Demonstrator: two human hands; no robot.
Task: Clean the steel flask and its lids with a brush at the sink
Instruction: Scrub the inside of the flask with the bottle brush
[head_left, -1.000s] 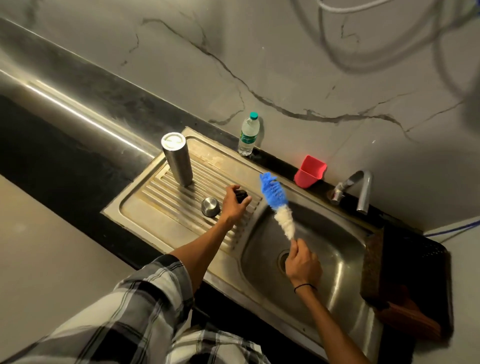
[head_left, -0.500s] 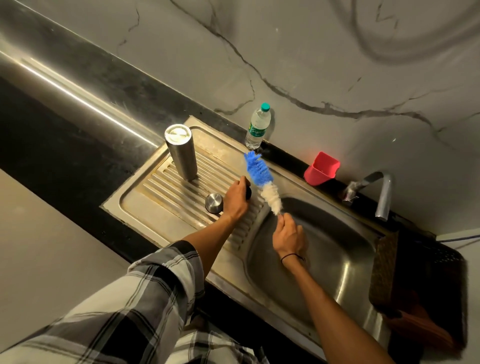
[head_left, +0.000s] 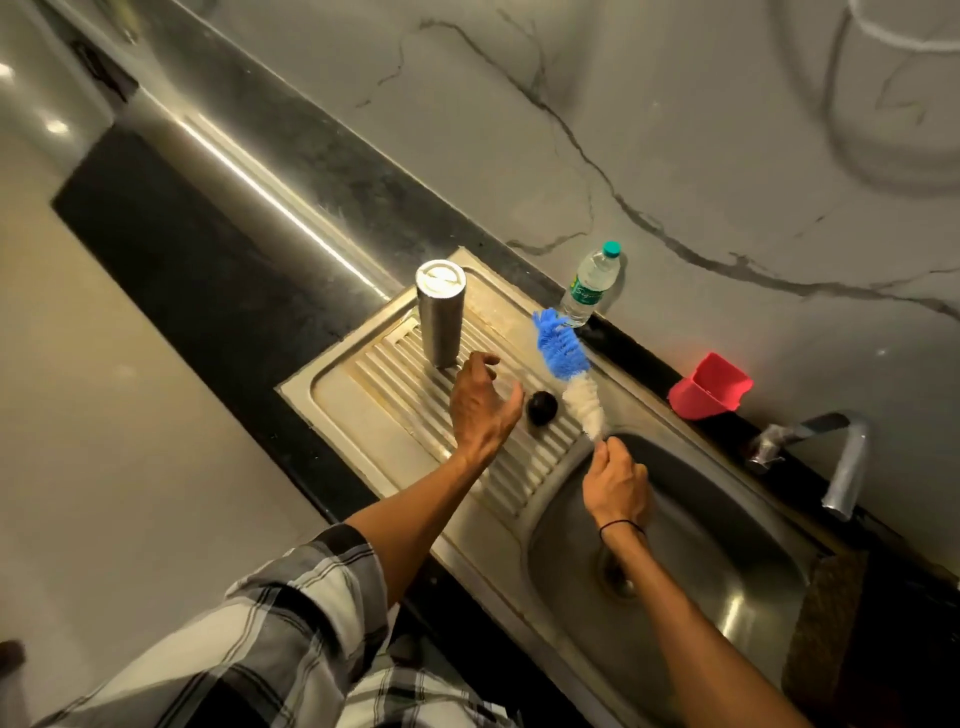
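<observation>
I stand at a steel sink (head_left: 769, 587) set in a dark counter (head_left: 218, 291) below a marble-patterned wall (head_left: 675, 130). The steel flask (head_left: 440, 313) stands upright on the ribbed drainboard (head_left: 395, 384). My left hand (head_left: 480, 410) hovers beside it, fingers loosely spread, holding nothing; a small black lid (head_left: 543, 408) lies just right of my fingertips. My right hand (head_left: 615, 488) grips the blue-and-white brush (head_left: 569, 371).

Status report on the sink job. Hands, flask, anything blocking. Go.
Left hand open above the drainboard, reaching toward the steel flask. Right hand grips the brush. Black lid lies loose. Nothing blocking.
</observation>
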